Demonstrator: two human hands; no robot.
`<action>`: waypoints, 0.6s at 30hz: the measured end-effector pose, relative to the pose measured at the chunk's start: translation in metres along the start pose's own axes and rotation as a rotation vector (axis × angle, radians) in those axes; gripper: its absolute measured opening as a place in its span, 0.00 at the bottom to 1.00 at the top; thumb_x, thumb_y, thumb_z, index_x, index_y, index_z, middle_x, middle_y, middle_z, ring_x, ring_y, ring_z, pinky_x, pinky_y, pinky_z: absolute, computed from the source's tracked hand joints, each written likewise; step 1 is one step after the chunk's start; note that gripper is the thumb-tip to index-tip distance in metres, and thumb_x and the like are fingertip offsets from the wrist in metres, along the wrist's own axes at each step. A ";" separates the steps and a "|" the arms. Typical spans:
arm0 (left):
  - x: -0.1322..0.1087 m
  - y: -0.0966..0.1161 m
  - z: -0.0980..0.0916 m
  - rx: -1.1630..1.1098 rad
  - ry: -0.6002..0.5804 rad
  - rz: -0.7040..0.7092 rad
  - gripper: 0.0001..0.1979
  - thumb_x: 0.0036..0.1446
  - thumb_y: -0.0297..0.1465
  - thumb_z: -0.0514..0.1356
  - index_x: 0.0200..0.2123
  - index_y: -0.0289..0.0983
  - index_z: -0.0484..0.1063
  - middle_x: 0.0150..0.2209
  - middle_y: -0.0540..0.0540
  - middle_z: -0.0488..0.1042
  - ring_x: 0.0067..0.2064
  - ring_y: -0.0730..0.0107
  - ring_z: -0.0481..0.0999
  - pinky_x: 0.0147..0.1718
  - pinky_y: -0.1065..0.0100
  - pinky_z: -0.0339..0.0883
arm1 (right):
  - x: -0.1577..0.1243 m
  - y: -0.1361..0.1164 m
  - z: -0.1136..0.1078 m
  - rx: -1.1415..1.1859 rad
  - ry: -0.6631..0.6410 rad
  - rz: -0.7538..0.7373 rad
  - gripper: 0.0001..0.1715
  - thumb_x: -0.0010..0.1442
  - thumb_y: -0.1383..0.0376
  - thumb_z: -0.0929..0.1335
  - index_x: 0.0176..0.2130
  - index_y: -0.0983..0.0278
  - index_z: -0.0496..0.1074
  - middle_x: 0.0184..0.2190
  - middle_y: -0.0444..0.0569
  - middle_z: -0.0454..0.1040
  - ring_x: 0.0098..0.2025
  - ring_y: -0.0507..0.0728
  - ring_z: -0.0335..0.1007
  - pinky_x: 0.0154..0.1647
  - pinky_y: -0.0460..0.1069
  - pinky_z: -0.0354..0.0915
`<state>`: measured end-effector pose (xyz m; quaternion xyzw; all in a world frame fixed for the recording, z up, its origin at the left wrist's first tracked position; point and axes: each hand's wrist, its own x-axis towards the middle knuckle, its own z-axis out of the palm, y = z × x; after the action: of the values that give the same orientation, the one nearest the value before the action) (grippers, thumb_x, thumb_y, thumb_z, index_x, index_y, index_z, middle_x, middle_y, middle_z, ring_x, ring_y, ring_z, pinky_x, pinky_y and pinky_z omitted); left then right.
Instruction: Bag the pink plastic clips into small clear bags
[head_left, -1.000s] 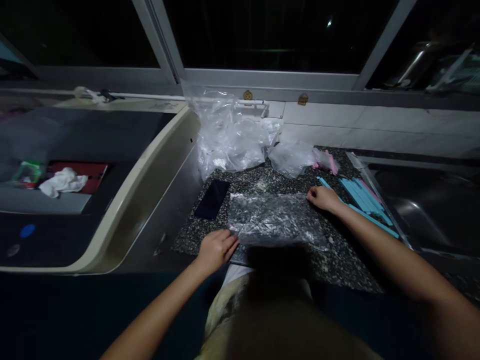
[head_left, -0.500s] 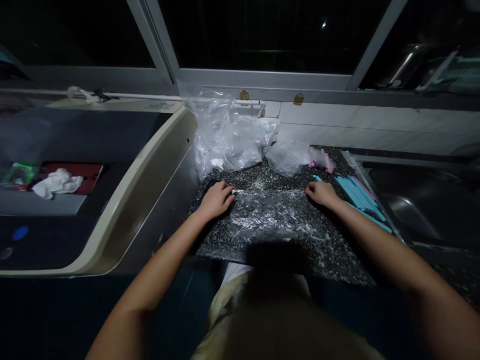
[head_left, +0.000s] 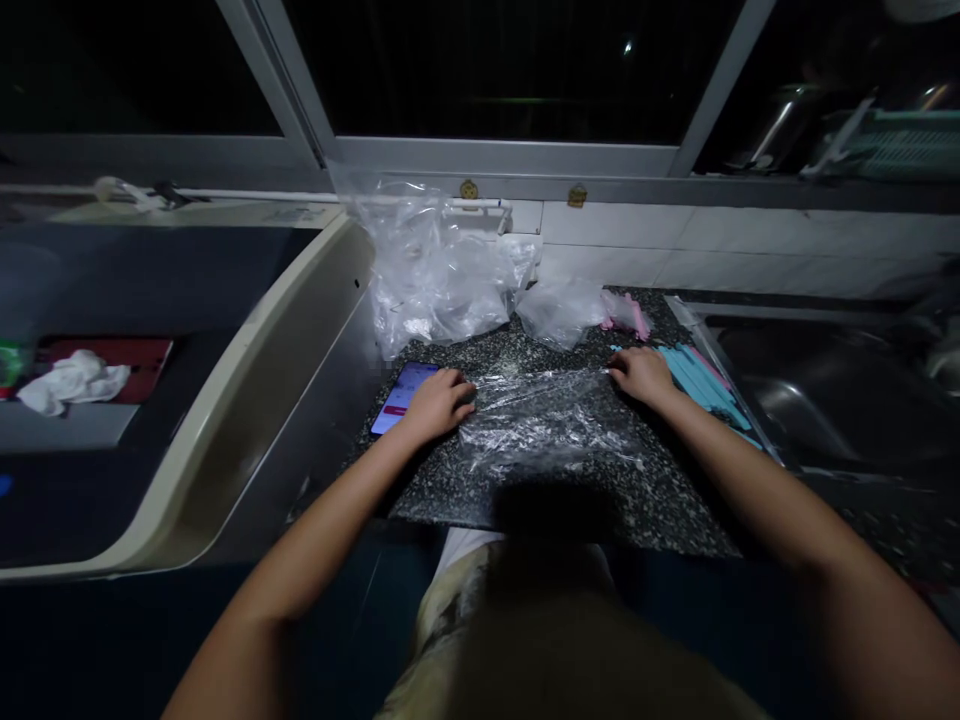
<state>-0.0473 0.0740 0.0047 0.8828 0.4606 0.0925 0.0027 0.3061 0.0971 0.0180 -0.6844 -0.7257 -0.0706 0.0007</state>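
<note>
A crinkled sheet of clear plastic (head_left: pixel 551 425) lies spread on the speckled dark countertop (head_left: pixel 465 497). Its upper left corner is pinched in my left hand (head_left: pixel 441 403), and its upper right corner in my right hand (head_left: pixel 639 376). The upper edge looks stretched between them. Beside my left hand rests a phone (head_left: pixel 401 395) with its screen lit. Light blue strips (head_left: pixel 701 380) lie just right of my right hand, partly behind it.
Crumpled clear bags (head_left: pixel 450 290) stand against the tiled wall, with pink pieces (head_left: pixel 628 315) near them. A metal sink (head_left: pixel 832 390) is at the right. At the left, a cream-edged machine (head_left: pixel 225 400) holds a white cloth (head_left: pixel 75 382).
The view has shifted slightly to the right. The phone's screen, dark before, is now lit. Both hands still hold the sheet's upper corners, and its upper edge looks somewhat tighter.
</note>
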 end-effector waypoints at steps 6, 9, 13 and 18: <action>-0.058 0.018 -0.013 -0.217 0.014 0.248 0.16 0.52 0.26 0.53 0.46 0.39 0.68 0.47 0.42 0.65 0.49 0.63 0.64 0.48 0.61 0.62 | -0.072 0.025 -0.003 0.244 0.143 -0.493 0.16 0.58 0.59 0.61 0.39 0.63 0.71 0.36 0.52 0.72 0.40 0.58 0.64 0.42 0.52 0.59; -0.073 0.024 -0.005 -0.186 -0.001 0.281 0.18 0.54 0.29 0.54 0.49 0.41 0.66 0.48 0.42 0.65 0.49 0.62 0.65 0.46 0.60 0.62 | -0.104 0.029 0.000 0.225 0.122 -0.686 0.17 0.57 0.57 0.63 0.43 0.64 0.70 0.36 0.52 0.71 0.39 0.58 0.63 0.39 0.51 0.58; -0.069 0.028 0.009 -0.104 0.078 0.307 0.11 0.57 0.30 0.51 0.41 0.39 0.71 0.43 0.42 0.68 0.45 0.63 0.67 0.42 0.62 0.63 | -0.116 0.023 0.008 0.096 0.176 -0.737 0.13 0.60 0.66 0.60 0.37 0.65 0.72 0.32 0.52 0.71 0.35 0.56 0.61 0.35 0.50 0.56; -0.071 0.037 0.014 -0.072 0.106 0.362 0.10 0.57 0.27 0.50 0.33 0.36 0.71 0.40 0.42 0.70 0.41 0.66 0.67 0.40 0.64 0.62 | -0.104 0.023 0.019 -0.040 0.241 -0.731 0.15 0.60 0.70 0.58 0.30 0.65 0.72 0.27 0.51 0.69 0.31 0.55 0.58 0.31 0.49 0.53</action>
<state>-0.0543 -0.0037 -0.0166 0.9445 0.2900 0.1541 -0.0067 0.3369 -0.0028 -0.0089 -0.3670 -0.9151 -0.1601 0.0473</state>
